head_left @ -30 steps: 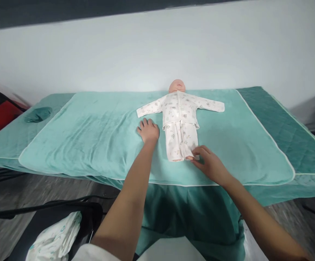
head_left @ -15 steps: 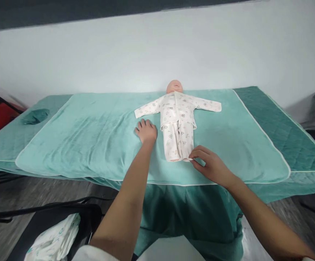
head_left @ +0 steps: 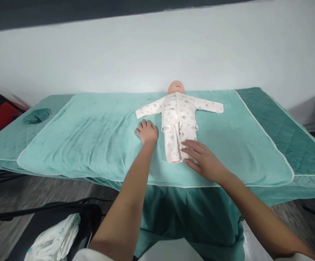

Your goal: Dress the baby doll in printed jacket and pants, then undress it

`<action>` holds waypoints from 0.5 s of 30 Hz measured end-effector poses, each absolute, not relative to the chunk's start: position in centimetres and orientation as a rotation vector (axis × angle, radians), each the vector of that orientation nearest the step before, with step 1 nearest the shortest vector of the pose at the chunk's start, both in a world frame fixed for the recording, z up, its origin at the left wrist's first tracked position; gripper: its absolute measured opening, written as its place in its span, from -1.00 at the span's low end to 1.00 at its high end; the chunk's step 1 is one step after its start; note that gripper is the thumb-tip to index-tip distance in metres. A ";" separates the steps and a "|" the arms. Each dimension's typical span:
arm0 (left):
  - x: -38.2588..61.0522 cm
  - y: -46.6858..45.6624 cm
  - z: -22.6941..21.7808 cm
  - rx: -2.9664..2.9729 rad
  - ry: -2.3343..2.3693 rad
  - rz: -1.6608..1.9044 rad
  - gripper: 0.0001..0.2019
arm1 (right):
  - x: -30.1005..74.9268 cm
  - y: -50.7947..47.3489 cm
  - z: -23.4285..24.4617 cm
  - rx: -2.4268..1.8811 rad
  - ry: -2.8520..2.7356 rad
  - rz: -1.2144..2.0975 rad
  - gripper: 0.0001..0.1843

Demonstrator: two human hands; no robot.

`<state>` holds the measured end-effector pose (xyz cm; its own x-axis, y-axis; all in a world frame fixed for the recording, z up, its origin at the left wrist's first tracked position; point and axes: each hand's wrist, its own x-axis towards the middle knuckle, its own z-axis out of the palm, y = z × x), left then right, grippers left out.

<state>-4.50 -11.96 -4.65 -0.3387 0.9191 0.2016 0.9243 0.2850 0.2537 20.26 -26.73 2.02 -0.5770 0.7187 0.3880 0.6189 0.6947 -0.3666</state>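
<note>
Green blanket (head_left: 92,137) covered the bed (head_left: 282,130), pale wall (head_left: 146,54) behind the doll (head_left: 176,87). Doll lay on the blanket in printed pyjamas (head_left: 171,110), sleeves (head_left: 211,106) outstretched. Right hand (head_left: 208,161): loosely open over the doll's trouser leg (head_left: 188,132), no grip visible, contact uncertain. Left hand (head_left: 148,133): splayed palm-down beside the doll, holding nothing. Judged risk: a careless right-hand sweep could have rucked the trouser leg.

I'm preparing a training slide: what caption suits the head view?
Dressed doll lies on a green blanket, left hand beside it, right hand at one trouser leg.
</note>
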 end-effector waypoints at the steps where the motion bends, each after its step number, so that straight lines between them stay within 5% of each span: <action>1: -4.5 -12.0 -4.6 -1.796 -2.506 -0.516 -0.51 | 20.0 -26.6 1.9 -1.019 -2.436 0.260 -0.71; 10: -4.5 -11.9 -4.5 -1.798 -2.517 -0.562 -0.51 | 21.4 -22.9 2.9 -1.039 -2.114 0.632 -0.71; 15: -4.6 -11.8 -4.7 -1.787 -2.505 -0.600 -0.52 | 20.6 -18.9 3.1 -1.060 -2.067 0.408 -0.68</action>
<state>-4.56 -11.78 -4.72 -0.3503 0.9097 0.2232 0.9121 0.2772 0.3020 20.59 -18.88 3.12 -0.3639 0.7950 0.4854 0.5508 0.6039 -0.5761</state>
